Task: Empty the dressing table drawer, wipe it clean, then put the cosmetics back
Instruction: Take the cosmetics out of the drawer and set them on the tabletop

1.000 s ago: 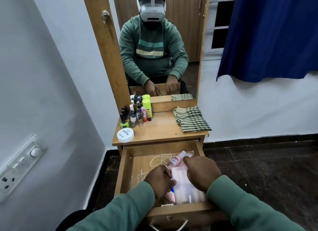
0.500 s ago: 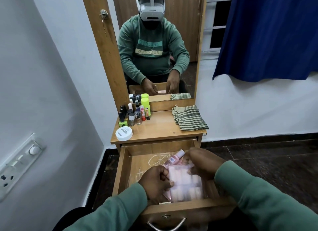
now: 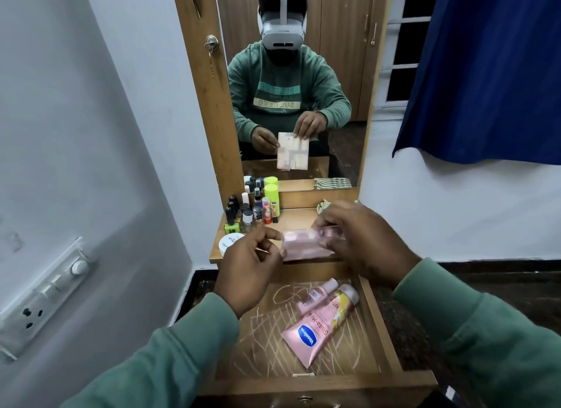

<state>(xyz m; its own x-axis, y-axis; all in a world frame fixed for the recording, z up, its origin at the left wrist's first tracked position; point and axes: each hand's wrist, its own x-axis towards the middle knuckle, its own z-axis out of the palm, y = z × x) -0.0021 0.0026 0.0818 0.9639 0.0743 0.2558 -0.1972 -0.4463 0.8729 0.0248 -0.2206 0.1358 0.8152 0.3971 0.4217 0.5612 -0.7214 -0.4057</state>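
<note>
Left hand (image 3: 249, 268) and right hand (image 3: 361, 240) pinch pink packet (image 3: 303, 245) over wooden tabletop (image 3: 299, 218); bottles (image 3: 247, 213) crowd its back left. Drawer (image 3: 334, 382) open, floor scribbled. Blue curtain (image 3: 485, 73) right.

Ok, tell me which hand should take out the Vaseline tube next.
Probably the right hand: the Vaseline tube lies in the right half of the drawer, below it. It and the left hand both hold the pink packet.
</note>
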